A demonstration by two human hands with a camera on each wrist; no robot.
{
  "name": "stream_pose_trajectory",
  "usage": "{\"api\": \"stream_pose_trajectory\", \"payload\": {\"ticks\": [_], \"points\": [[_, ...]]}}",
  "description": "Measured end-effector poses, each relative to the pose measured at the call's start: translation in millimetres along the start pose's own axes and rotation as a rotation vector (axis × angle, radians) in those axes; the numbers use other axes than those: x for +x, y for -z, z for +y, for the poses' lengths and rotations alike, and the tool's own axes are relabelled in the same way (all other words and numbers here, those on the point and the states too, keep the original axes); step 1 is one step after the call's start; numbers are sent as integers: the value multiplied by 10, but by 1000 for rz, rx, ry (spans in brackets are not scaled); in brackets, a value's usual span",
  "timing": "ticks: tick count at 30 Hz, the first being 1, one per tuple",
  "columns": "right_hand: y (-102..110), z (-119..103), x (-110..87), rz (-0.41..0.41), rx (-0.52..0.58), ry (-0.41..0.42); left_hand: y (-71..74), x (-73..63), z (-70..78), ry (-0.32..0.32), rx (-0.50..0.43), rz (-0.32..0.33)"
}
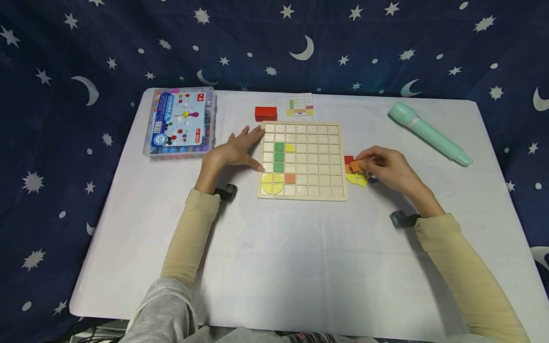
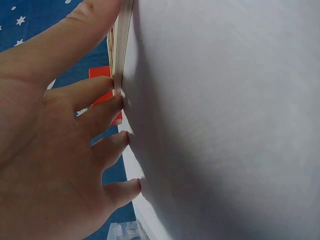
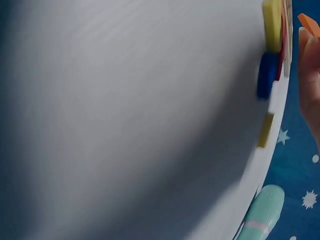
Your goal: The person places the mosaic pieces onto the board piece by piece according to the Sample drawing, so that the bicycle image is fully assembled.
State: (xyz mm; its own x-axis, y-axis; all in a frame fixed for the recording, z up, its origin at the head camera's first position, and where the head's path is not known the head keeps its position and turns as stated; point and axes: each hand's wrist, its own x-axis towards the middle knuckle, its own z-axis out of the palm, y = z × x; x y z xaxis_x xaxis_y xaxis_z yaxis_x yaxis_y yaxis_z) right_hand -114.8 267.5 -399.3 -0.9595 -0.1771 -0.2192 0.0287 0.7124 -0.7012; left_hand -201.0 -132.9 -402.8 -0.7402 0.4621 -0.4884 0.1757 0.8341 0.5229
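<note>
A wooden grid board (image 1: 313,164) lies on the table with green squares (image 1: 279,156), yellow quarter-circle tiles (image 1: 272,183) and an orange square (image 1: 289,178) set in it. My left hand (image 1: 239,148) rests at the board's left edge with fingers spread, thumb and fingertips at the rim; in the left wrist view the hand (image 2: 55,145) touches the tabletop too. Right of the board, my right hand (image 1: 388,167) pinches an orange tile (image 1: 356,166) between thumb and fingers. In the right wrist view that orange tile (image 3: 309,24) is raised above loose red, yellow (image 3: 272,25) and blue (image 3: 267,75) pieces.
Behind the board lie a red block (image 1: 266,114) and a small pattern card (image 1: 299,104) showing a coloured grid. A clear box of coloured beads (image 1: 180,124) sits at the back left. A mint-green tube-shaped object (image 1: 431,134) lies at the back right.
</note>
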Motion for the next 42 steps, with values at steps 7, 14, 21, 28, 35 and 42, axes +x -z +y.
{"api": "stream_pose_trajectory", "payload": {"ticks": [7, 14, 21, 28, 35, 42], "points": [[-36, -211, 24, -53, 78, 37, 16, -26, 12, 3, -3, 4], [-136, -356, 76, -112, 111, 48, 6, -4, 1, -2, -4, 1], [-257, -446, 149, -156, 111, 79, 6, -8, 8, -2, 2, 2], [-375, -529, 211, -188, 82, 126, 9, -9, 9, 3, 5, -1], [-497, -521, 266, -224, 8, 146, 13, -13, 16, 1, 9, -4], [-554, -519, 293, -262, -48, 195, 5, -5, 10, -4, 22, -2]]}}
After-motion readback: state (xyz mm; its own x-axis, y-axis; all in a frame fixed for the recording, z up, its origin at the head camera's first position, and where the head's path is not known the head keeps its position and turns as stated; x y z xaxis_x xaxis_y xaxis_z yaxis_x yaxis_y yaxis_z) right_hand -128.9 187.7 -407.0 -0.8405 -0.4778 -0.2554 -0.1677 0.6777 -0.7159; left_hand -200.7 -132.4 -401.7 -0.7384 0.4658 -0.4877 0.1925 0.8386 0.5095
